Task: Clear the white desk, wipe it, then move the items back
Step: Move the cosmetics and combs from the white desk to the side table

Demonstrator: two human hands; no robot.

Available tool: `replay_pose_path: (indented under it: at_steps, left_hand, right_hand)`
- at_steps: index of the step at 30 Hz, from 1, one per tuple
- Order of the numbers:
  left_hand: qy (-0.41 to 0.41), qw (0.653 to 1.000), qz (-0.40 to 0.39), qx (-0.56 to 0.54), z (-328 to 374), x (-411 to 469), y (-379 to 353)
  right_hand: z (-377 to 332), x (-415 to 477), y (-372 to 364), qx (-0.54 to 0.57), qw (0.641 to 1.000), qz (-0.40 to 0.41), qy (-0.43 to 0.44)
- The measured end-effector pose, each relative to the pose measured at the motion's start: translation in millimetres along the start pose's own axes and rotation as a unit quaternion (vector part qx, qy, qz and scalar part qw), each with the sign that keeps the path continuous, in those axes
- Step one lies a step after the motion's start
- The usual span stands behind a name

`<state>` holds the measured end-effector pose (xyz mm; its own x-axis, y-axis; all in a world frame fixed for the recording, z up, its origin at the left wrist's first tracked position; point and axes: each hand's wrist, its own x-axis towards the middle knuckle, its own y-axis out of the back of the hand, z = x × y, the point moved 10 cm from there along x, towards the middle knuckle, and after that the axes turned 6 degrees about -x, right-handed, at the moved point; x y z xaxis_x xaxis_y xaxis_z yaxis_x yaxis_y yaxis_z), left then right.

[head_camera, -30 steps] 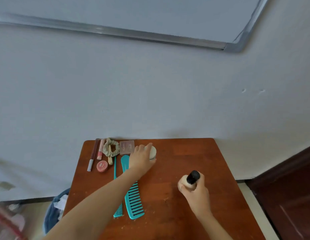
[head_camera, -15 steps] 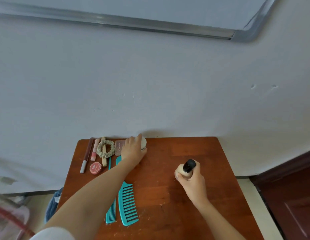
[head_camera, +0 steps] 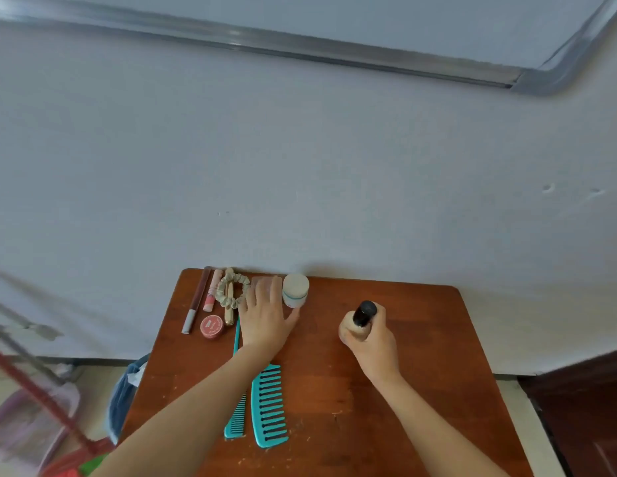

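Note:
A brown wooden table [head_camera: 420, 339] stands against the wall. My left hand [head_camera: 265, 318] lies flat with straight fingers just left of a white round jar [head_camera: 295, 290], its thumb near the jar's base. My right hand [head_camera: 369, 342] grips a beige bottle with a black cap [head_camera: 361, 316], held upright over the table's middle. Along the back left lie a brown pencil [head_camera: 197, 299], a pink tube [head_camera: 210, 291], a beige scrunchie [head_camera: 232, 290] over a gold clip, a red round tin [head_camera: 211, 326] and a pink compact [head_camera: 260, 282], partly hidden by my fingers.
Two teal combs lie near the front: a wide-tooth comb [head_camera: 269, 406] and a thin fine comb [head_camera: 236, 416]. A blue-lined bin [head_camera: 123, 397] stands at the table's left. A red pole and pink item are at far left. A dark wooden door [head_camera: 582, 407] is at right.
My left hand has let go of the white jar, which now stands alone near the wall, and drawn back to its left. My right hand still holds the bottle in about the same place.

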<state>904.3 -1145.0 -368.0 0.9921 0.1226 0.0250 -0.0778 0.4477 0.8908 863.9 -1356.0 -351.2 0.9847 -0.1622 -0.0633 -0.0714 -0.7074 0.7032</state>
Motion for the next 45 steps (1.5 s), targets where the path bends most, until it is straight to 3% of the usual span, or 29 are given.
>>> replay_pose_path:
  at_steps: [7, 12, 21, 30, 38, 42, 45]
  left_hand:
    - [0.104, 0.992, -0.066, 0.027, -88.9, -92.5, -10.9]
    - [0.111, 0.986, -0.108, 0.059, -105.3, -112.3, -18.5]
    - [0.109, 0.988, -0.095, 0.056, -106.5, -113.4, -15.5]
    - [0.103, 0.989, -0.089, 0.053, -107.8, -113.7, -15.7]
    - [0.105, 0.991, -0.073, 0.033, -110.0, -110.7, -11.1]
    - [0.077, 0.996, -0.043, 0.033, -95.1, -99.6, 5.2]
    - [-0.030, 0.999, -0.031, 0.013, -50.2, -80.8, 15.2]
  right_hand:
    - [-36.3, 56.2, -36.7, 0.014, 0.999, -0.028, 0.035]
    - [-45.3, 86.4, -51.4, 0.025, 0.997, -0.061, 0.051]
    - [-52.6, 96.8, -63.3, 0.011, 0.994, -0.084, 0.064]
    - [-36.5, 55.1, -47.2, 0.000, 0.997, -0.053, 0.055]
    - [-3.2, -12.4, -54.7, -0.124, 0.982, -0.119, 0.075]
    - [1.9, -30.5, -24.3, -0.158, 0.981, -0.081, 0.074]
    - [11.6, -49.1, 14.1, -0.169, 0.985, -0.019, 0.029]
